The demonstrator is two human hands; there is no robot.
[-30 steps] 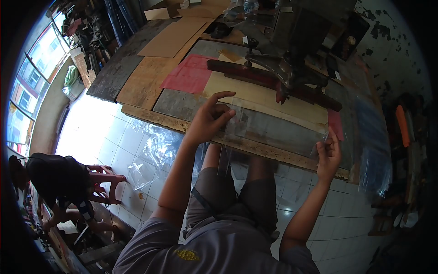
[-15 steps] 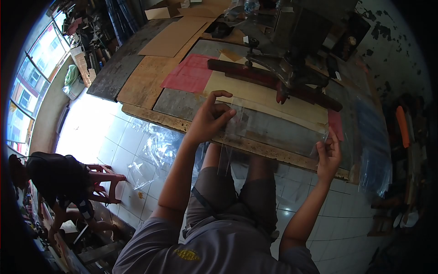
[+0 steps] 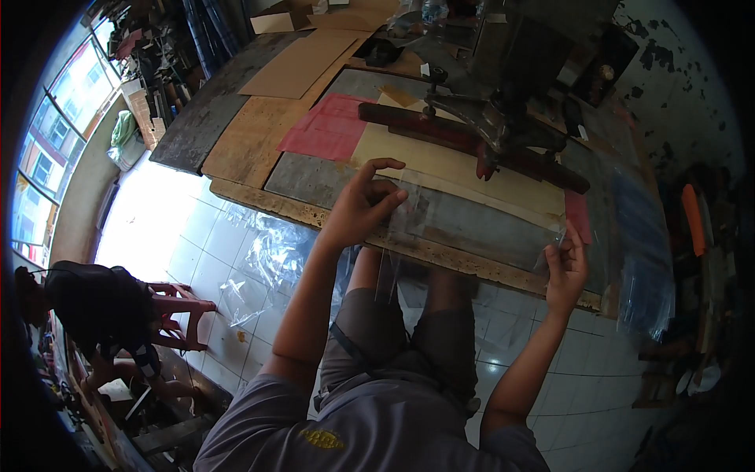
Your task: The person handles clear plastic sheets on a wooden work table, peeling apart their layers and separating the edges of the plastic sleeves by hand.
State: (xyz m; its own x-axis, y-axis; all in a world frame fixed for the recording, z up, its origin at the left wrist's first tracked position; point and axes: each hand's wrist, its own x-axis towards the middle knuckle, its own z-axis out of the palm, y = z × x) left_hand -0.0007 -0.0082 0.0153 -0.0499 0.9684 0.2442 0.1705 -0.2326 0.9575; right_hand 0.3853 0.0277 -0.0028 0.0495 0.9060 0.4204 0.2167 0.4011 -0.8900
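A clear plastic sheet (image 3: pixel 472 224) stretches between my two hands over the front edge of the bench. My left hand (image 3: pixel 368 203) pinches its left end between thumb and fingers, the index finger curved above. At the other end, my right hand (image 3: pixel 566 263) has thumb and fingertips closed on the right edge. Part of the film hangs below the bench edge near my left hand. Just beyond the sheet lies a cream-coloured strip (image 3: pixel 456 169) with red sheeting (image 3: pixel 326 127) at its left. Above it sits the dark red bar (image 3: pixel 417 126) of a press.
The press column (image 3: pixel 519 63) rises behind the bar. Cardboard (image 3: pixel 299 63) lies at the back left of the bench. Clear film sheets (image 3: pixel 645 252) hang over the right end. More plastic (image 3: pixel 275 248) lies on the tiled floor. A person (image 3: pixel 98 315) bends near a red stool (image 3: pixel 185 315).
My hands and the plastic sheet stay almost in place. The person at the left has shifted an arm slightly.
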